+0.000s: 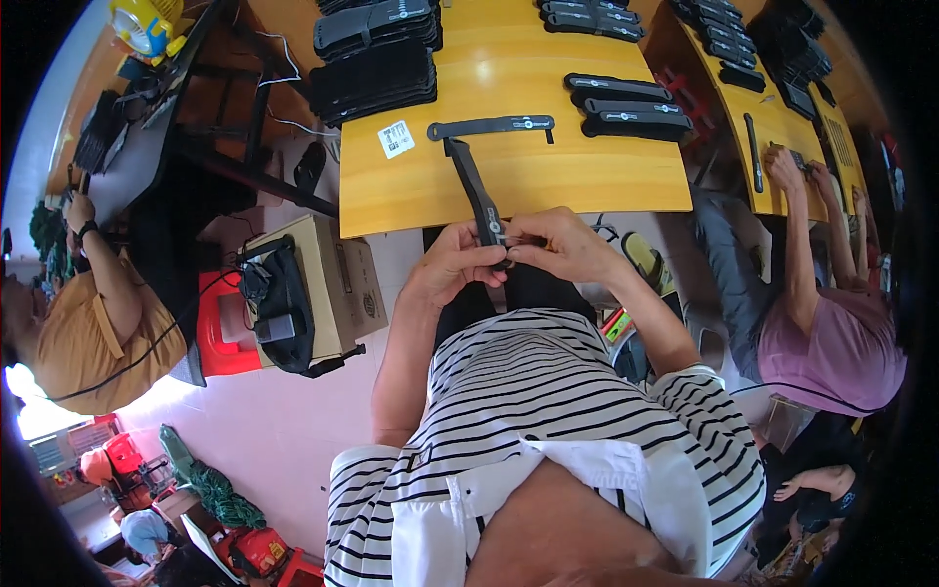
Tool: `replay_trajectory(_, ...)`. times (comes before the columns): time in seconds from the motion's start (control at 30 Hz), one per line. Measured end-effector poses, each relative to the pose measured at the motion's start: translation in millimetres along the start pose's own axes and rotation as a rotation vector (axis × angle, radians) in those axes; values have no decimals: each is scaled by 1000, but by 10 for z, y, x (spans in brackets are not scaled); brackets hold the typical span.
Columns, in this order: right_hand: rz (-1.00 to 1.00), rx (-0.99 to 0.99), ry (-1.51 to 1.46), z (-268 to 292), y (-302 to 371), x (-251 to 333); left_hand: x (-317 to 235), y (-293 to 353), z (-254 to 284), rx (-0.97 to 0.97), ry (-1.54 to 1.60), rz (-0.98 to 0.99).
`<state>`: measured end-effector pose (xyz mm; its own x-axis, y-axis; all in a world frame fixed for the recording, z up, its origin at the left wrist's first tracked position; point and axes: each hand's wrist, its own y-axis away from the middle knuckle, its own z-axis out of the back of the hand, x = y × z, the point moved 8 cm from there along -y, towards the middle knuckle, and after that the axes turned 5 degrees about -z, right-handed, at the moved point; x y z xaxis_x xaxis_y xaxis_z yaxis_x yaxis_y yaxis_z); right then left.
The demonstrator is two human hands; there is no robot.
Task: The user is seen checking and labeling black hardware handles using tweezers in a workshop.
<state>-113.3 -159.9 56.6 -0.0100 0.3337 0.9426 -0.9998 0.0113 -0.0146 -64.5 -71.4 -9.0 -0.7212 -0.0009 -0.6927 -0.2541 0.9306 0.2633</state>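
A black strap (470,183) with pale printing runs from the table's front edge toward me. Its near end is between the fingers of my left hand (442,270), with the thumb laid across it. My right hand (565,247) pinches at the same end from the other side; the fingertips hide the exact grip. The strap's far end rests on the yellow table (606,176), just below a second black strap (489,127) lying crosswise. A white label sticker (396,140) is stuck to the table left of that strap.
Stacked black straps (377,83) stand at the table's back left. More bundled straps (631,108) lie at the right. A cardboard box (337,284) and a black bag (284,308) sit left of me. Co-workers (831,338) sit on both sides, at other tables.
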Motion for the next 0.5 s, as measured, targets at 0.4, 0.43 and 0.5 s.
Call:
replay_trajectory(0.4,75,-200,60,205,-85,-18,28,-11,-54,-111,33,-81)
replay_trajectory(0.43,104,-208,93,238,-109,-8,35,-12,-44,-127,19,-81)
replay_trajectory(0.5,66,-260,86,351,-146,-49,89,-13,-93,-72,39,-51)
